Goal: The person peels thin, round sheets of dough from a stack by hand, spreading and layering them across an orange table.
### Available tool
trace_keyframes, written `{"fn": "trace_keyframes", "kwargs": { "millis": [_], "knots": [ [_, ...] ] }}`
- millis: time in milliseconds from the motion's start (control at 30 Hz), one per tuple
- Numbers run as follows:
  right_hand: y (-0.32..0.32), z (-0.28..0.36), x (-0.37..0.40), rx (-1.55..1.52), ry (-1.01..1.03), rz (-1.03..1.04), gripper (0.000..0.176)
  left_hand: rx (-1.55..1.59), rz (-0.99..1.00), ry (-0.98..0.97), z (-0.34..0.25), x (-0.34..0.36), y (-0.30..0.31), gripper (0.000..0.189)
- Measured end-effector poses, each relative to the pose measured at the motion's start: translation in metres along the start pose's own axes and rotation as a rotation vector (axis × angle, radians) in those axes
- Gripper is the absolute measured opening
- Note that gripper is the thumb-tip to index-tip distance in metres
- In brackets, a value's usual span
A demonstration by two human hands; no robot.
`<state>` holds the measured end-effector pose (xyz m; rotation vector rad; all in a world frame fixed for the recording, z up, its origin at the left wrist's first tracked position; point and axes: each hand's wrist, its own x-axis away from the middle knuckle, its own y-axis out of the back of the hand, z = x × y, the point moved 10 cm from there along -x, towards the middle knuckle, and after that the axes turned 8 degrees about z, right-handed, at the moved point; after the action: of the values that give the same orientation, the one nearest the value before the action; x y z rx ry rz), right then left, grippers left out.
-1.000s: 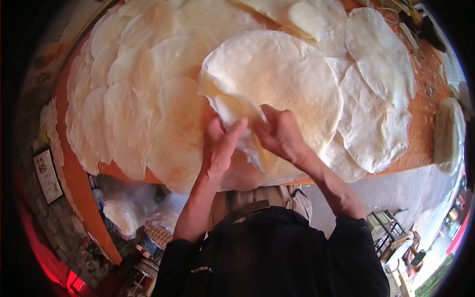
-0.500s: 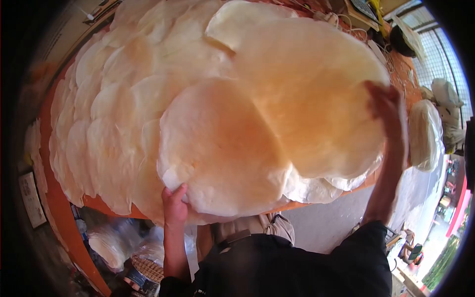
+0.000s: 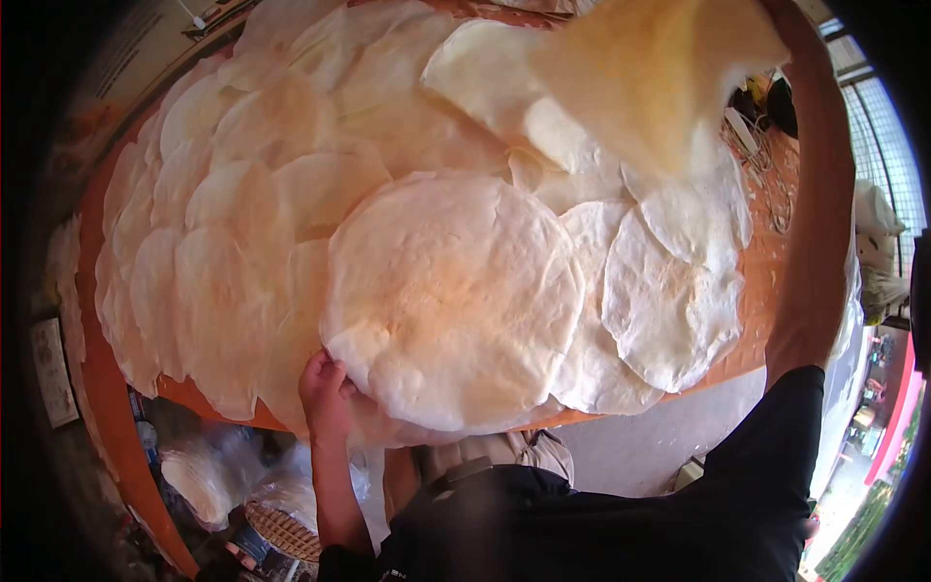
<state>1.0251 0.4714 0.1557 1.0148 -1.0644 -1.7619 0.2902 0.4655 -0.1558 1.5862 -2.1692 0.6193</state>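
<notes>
My left hand (image 3: 327, 386) is closed at the near-left edge of a large, pale, round flatbread (image 3: 451, 301), its fingertips pinching the rim. That flatbread lies on top of others by the table's front edge. At the top right, my right hand (image 3: 782, 21) is largely cut off by the frame edge. From it hangs a thin, yellowish, blurred flatbread sheet (image 3: 659, 82), raised above the pile; the fingers gripping it are hidden. Beneath the raised sheet, several wrinkled white flatbreads (image 3: 669, 301) overlap on the right.
Overlapping flatbreads (image 3: 218, 281) cover the left of the orange table (image 3: 771, 262). Cables (image 3: 766, 175) lie at its right. Below the left edge are plastic-wrapped bundles (image 3: 208, 480) and a woven basket (image 3: 281, 529). A mesh window (image 3: 887, 145) is at the far right.
My right hand has moved up and away, lifting the large sheet off the right side and uncovering the flatbreads beneath. My left hand has shifted slightly left, staying at the round flatbread's edge.
</notes>
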Motion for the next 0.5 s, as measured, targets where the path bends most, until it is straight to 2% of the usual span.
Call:
{"fn": "trace_keyframes", "kwargs": {
  "millis": [100, 133, 167, 200, 233, 267, 300, 333, 367, 400, 433, 467, 500],
  "knots": [
    [0.013, -0.026, 0.005, 0.289, 0.136, -0.122, 0.035, 0.076, 0.020, 0.041, 0.013, -0.001, 0.008, 0.027],
    [-0.024, -0.048, 0.022, -0.121, -0.018, -0.049, 0.025, 0.090, 0.022, 0.039, 0.014, 0.001, 0.005, 0.028],
    [-0.063, -0.070, 0.044, -0.676, -0.177, -0.081, 0.017, 0.104, 0.023, 0.037, 0.014, 0.003, 0.002, 0.029],
    [-0.101, -0.088, 0.071, -1.087, -0.340, -0.207, 0.018, 0.091, 0.000, 0.030, 0.013, 0.005, 0.003, 0.030],
    [-0.141, -0.084, 0.094, -0.770, -0.517, -0.036, 0.023, 0.074, -0.019, 0.024, 0.012, 0.006, 0.003, 0.032],
    [-0.195, -0.046, 0.117, -1.138, -0.477, 0.032, 0.036, 0.054, -0.036, 0.015, 0.010, 0.006, 0.003, 0.033],
    [-0.244, -0.023, 0.137, -1.096, -0.457, 0.196, 0.056, -0.003, -0.059, -0.018, 0.007, 0.004, 0.008, 0.035],
    [-0.266, 0.031, 0.138, -0.175, -0.323, 0.228, 0.071, -0.064, -0.079, -0.049, 0.003, 0.004, 0.014, 0.036],
    [-0.270, 0.101, 0.149, 0.038, -0.079, 0.144, 0.071, -0.126, -0.100, -0.082, -0.002, 0.005, 0.017, 0.038],
    [-0.276, 0.152, 0.152, 0.122, 0.133, 0.088, 0.067, -0.179, -0.121, -0.128, -0.010, 0.008, 0.018, 0.037],
    [-0.285, 0.176, 0.152, 0.252, 0.212, 0.095, 0.064, -0.232, -0.141, -0.176, -0.022, 0.011, 0.017, 0.037],
    [-0.291, 0.179, 0.146, 0.296, 0.247, -0.008, 0.056, -0.283, -0.161, -0.225, -0.033, 0.014, 0.016, 0.036],
    [-0.301, 0.159, 0.135, 0.215, 0.160, 0.017, 0.049, -0.275, -0.149, -0.243, -0.039, 0.016, 0.012, 0.036]
  ]
}}
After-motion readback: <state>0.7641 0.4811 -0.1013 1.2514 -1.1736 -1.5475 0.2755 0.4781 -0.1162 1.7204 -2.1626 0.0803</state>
